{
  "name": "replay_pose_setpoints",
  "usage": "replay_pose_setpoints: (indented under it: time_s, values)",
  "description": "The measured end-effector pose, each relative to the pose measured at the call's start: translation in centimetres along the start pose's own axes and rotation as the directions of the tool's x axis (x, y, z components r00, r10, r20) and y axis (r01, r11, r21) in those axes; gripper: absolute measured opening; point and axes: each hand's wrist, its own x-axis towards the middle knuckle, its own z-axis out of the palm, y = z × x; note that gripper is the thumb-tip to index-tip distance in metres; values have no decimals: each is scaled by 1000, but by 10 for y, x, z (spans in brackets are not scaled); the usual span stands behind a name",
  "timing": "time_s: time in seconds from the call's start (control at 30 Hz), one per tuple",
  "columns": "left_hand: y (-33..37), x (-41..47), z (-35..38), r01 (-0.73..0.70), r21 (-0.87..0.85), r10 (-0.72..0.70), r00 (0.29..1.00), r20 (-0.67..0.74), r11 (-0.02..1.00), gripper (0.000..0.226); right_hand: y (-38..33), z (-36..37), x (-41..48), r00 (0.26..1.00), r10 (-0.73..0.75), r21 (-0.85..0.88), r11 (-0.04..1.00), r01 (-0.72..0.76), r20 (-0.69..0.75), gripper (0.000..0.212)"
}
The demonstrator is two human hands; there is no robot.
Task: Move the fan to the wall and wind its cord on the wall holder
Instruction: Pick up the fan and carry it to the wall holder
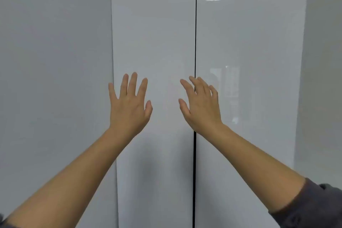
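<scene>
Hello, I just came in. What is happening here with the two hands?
A person holds both bare hands up in front of a glossy white cabinet. The left hand is open with its fingers spread, before the left door. The right hand is open too, over the dark gap between the doors. Neither hand holds anything. No fan, cord or wall holder is in view, so the task looks not yet begun. A round ceiling lamp is mirrored on the right door.

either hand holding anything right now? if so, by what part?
Nothing held. Left hand and right hand are both open, fingers spread, raised in front of the glossy cabinet doors.
</scene>
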Motion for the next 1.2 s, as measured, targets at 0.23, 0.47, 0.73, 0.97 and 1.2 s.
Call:
replay_pose_setpoints:
  time_s: [0.23, 0.47, 0.73, 0.97, 1.2]
  values:
    - [80, 8, 10, -57, -99, 57, 998, -5, 993, 63, 75, -22, -23, 998, 56, -68, 996, -59, -42, 52]
    - [223, -4, 25, -129, -229, 136, 991, 17, 965, 62, 196, -63, -72, 992, 125, -185, 975, -126, -17, 51]
    - [398, -21, 26, -170, -395, 217, 973, 78, 903, 57, 343, -123, -136, 976, 209, -341, 923, -179, 53, 51]
    - [533, -42, 27, -210, -534, 290, 954, 70, 819, 55, 451, -168, -196, 961, 270, -436, 873, -217, 61, 51]
    - [644, -58, 47, -271, -621, 395, 916, 67, 735, 53, 538, -195, -248, 930, 364, -524, 801, -287, 47, 49]
